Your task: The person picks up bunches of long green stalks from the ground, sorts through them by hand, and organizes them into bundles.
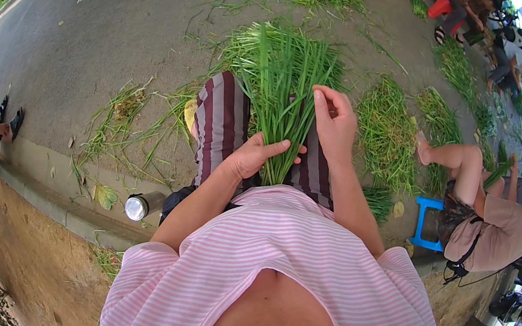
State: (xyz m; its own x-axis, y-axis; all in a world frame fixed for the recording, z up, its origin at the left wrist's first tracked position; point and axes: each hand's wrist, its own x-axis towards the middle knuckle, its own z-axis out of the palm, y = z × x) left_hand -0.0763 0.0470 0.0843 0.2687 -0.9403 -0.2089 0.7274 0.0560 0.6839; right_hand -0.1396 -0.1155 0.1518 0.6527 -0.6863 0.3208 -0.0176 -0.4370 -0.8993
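My left hand [258,157] grips a bunch of long green Chinese chives [283,99] near its stem end, thumb across the front. The stems point at my lap and the leaves fan out away from me, over my knees in striped trousers [221,119]. My right hand [337,124] is raised at the bunch's right edge, fingers curled, thumb and forefinger tips close together by the leaves. Whether a blade is pinched between them is too small to see. Beyond my knees a larger heap of chives [244,50] lies on the pavement, partly hidden by the bunch.
Loose trimmings [387,133] lie to the right, beside a small dark-green bundle [377,203]. A lidded flask [138,207] stands by my left hip near the kerb [69,213]. At right, a seated person [497,220] is beside a blue plastic stool [426,223]. More people sit farther off.
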